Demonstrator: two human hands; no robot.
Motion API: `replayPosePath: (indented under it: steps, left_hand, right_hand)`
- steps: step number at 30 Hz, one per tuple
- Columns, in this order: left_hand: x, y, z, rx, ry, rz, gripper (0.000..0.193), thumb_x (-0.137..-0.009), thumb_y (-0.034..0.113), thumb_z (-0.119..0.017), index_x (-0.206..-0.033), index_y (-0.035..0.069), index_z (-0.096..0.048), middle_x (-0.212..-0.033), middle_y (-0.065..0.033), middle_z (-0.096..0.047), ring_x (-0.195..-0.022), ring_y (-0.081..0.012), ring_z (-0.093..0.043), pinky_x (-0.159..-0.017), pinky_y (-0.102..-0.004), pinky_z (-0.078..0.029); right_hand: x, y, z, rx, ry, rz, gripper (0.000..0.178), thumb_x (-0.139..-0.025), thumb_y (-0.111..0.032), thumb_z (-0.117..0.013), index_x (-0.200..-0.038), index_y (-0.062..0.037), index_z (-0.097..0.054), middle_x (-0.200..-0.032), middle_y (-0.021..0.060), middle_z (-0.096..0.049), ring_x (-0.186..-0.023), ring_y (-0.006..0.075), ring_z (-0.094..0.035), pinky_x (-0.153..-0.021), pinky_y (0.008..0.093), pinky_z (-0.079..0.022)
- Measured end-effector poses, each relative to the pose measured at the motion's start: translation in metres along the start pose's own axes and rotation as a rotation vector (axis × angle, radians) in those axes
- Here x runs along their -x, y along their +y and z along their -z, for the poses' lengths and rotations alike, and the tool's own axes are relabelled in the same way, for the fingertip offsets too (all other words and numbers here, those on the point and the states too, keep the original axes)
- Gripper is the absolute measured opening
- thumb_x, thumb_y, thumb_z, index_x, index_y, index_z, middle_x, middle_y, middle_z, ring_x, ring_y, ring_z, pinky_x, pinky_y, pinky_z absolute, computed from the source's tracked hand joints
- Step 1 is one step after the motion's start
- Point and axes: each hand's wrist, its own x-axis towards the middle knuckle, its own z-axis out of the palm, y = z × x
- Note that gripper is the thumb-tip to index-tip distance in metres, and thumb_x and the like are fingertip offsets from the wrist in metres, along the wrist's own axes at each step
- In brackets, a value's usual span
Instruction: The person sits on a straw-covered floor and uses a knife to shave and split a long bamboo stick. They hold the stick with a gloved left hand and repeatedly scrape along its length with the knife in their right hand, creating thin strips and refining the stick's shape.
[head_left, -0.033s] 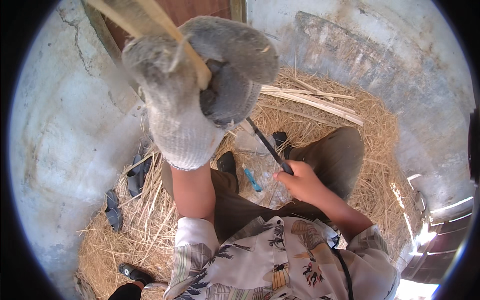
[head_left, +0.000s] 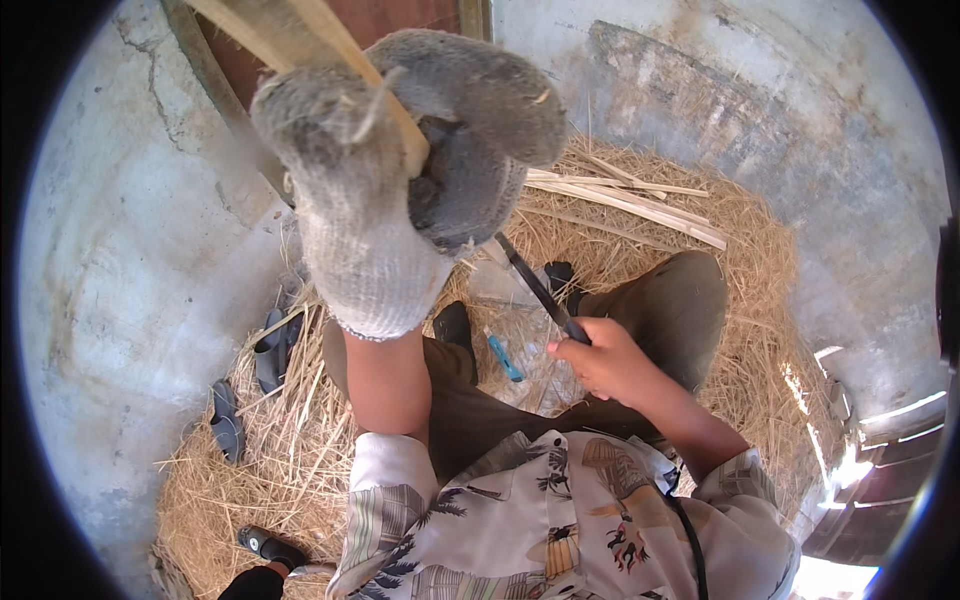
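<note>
My left hand (head_left: 365, 210), in a thick grey-white knitted glove with dark worn patches, is raised at the upper left of centre. It is closed on a pale split wood or bamboo strip (head_left: 398, 125), whose far end runs out past the top edge. My bare right hand (head_left: 605, 355) grips a narrow dark-bladed knife (head_left: 538, 285) by its handle, right of centre. The blade slants up and left, its tip just below the glove's lower right side. Inside the glove, the fingers themselves are hidden.
Straw-like shavings (head_left: 750, 300) cover the floor, with pale strips (head_left: 640, 208) lying on them. Between my legs lies a blue utility knife (head_left: 505, 358). Dark sandals (head_left: 228, 425) lie at left; another person's shod foot (head_left: 272, 546) is lower left. A curved plaster wall (head_left: 120, 270) surrounds us.
My gloved left hand and its strip have shifted slightly right. The knife in my right hand has turned a little, showing more of its blade.
</note>
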Motion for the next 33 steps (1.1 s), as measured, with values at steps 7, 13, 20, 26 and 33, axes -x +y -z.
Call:
replayPosePath:
  steps: [7, 13, 20, 26, 33]
  left_hand:
    - [0.0, -0.002, -0.002, 0.015, -0.005, -0.013, 0.065, -0.098, 0.067, -0.045, -0.119, 0.007, -0.058, -0.06, 0.0035, -0.047, -0.04, -0.0089, -0.038, -0.038, -0.0269, -0.034]
    - [-0.002, -0.001, 0.001, 0.051, -0.024, -0.019, 0.064, -0.098, 0.067, -0.046, -0.117, 0.007, -0.058, -0.059, 0.0036, -0.047, -0.04, -0.0088, -0.038, -0.038, -0.0269, -0.034]
    - [0.002, -0.001, 0.0, 0.057, -0.018, -0.03, 0.063, -0.098, 0.067, -0.046, -0.114, 0.008, -0.058, -0.059, 0.0039, -0.047, -0.04, -0.0088, -0.038, -0.038, -0.0269, -0.033]
    - [0.001, 0.002, -0.001, 0.055, -0.036, -0.038, 0.063, -0.097, 0.068, -0.046, -0.111, 0.008, -0.058, -0.058, 0.004, -0.047, -0.04, -0.0088, -0.038, -0.038, -0.0269, -0.033]
    - [0.0, 0.007, -0.003, 0.035, -0.03, -0.043, 0.062, -0.097, 0.068, -0.046, -0.108, 0.009, -0.058, -0.058, 0.0043, -0.046, -0.04, -0.0087, -0.038, -0.038, -0.0269, -0.033]
  right_hand:
    - [0.032, -0.049, 0.001, -0.447, 0.117, 0.24, 0.024, -0.1, -0.019, -0.061, -0.08, -0.0074, -0.053, -0.059, -0.0055, -0.045, -0.047, 0.0042, -0.04, -0.043, 0.0254, -0.031]
    - [-0.05, 0.061, -0.02, 0.343, 0.275, 0.631, 0.028, -0.099, -0.026, -0.06, -0.082, -0.0046, -0.053, -0.063, 0.0012, -0.052, -0.053, 0.0103, -0.051, -0.05, 0.0296, -0.039]
    - [-0.001, 0.016, -0.004, -0.151, 0.033, 0.09, 0.032, -0.095, -0.024, -0.066, -0.076, -0.0051, -0.049, -0.057, 0.0011, -0.045, -0.046, 0.0088, -0.042, -0.046, 0.0306, -0.037]
    - [0.002, -0.001, -0.018, -0.392, 0.491, 0.892, 0.024, -0.096, -0.018, -0.063, -0.079, -0.0071, -0.051, -0.057, -0.0006, -0.046, -0.042, 0.0096, -0.041, -0.042, 0.0272, -0.035]
    - [-0.027, 0.079, 0.008, -0.22, 0.088, -0.202, 0.017, -0.1, -0.019, -0.059, -0.092, -0.0065, -0.051, -0.058, -0.0026, -0.041, -0.04, 0.0091, -0.039, -0.037, 0.0287, -0.033]
